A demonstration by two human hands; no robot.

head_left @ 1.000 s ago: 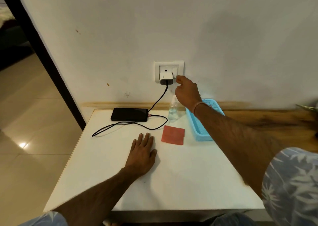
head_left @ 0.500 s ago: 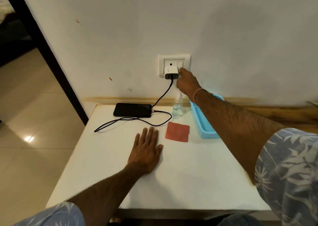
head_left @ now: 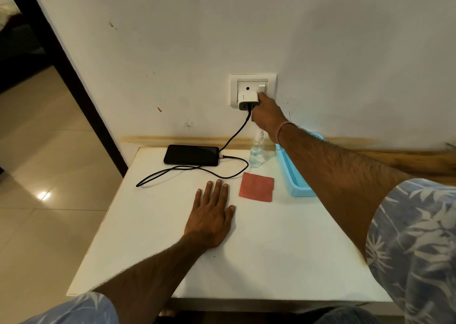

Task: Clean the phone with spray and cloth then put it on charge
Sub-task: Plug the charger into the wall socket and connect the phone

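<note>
A black phone (head_left: 191,154) lies face up at the back of the white table (head_left: 271,249), with a black cable (head_left: 192,168) plugged into its right end. The cable loops over the table and runs up to a white charger adapter (head_left: 247,99) in the wall socket plate (head_left: 234,82). My right hand (head_left: 267,114) reaches to the wall and one fingertip touches the lower part of the socket switch (head_left: 262,87). My left hand (head_left: 212,215) rests flat on the table, fingers straight. A clear spray bottle (head_left: 256,153) stands by the wall, with a folded red cloth (head_left: 256,186) lying in front of it.
A light blue plastic tray (head_left: 296,178) sits at the table's back right, partly under my right forearm. A wooden surface (head_left: 407,161) continues to the right. Left of the table is a dark door frame (head_left: 74,77) and tiled floor (head_left: 49,200).
My right hand has moved up the wall from just below the switch until its fingertip is on it. The view has shifted closer. My left hand stays flat on the table.
</note>
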